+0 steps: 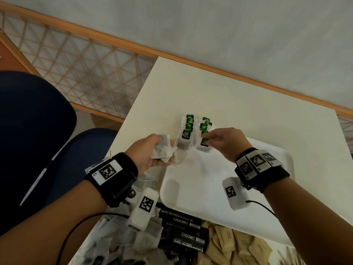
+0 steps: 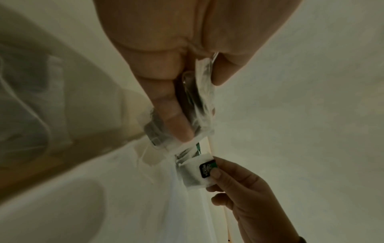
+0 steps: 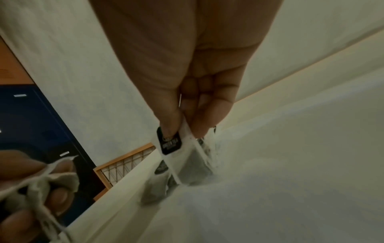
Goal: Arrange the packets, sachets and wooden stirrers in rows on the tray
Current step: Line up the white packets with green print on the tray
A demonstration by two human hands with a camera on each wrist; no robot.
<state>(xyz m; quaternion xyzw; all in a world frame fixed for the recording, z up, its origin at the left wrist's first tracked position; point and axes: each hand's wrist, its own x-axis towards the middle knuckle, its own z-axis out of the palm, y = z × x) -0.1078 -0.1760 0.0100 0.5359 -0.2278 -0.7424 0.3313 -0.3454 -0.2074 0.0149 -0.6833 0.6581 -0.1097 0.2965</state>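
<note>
Two rows of white tea bags with green tags [image 1: 188, 129] lie on the far left of the white tray [image 1: 198, 190]. My right hand [image 1: 219, 139] pinches one tea bag [image 3: 182, 157] by its top edge at the near end of the right row [image 1: 205, 131]; thumb and forefinger close on it in the right wrist view. My left hand [image 1: 152, 155] holds a bunch of loose tea bags [image 1: 162, 152] just left of the tray, fingers curled round the bunch [image 2: 187, 115] in the left wrist view.
Near me on the cream table [image 1: 238, 104] lie black CHOCMET sachets [image 1: 183, 234], brown paper packets [image 1: 238, 245] and a heap of loose tea bags [image 1: 118, 241]. A blue chair [image 1: 34, 131] stands at the left. A wooden-framed lattice [image 1: 76, 69] runs behind.
</note>
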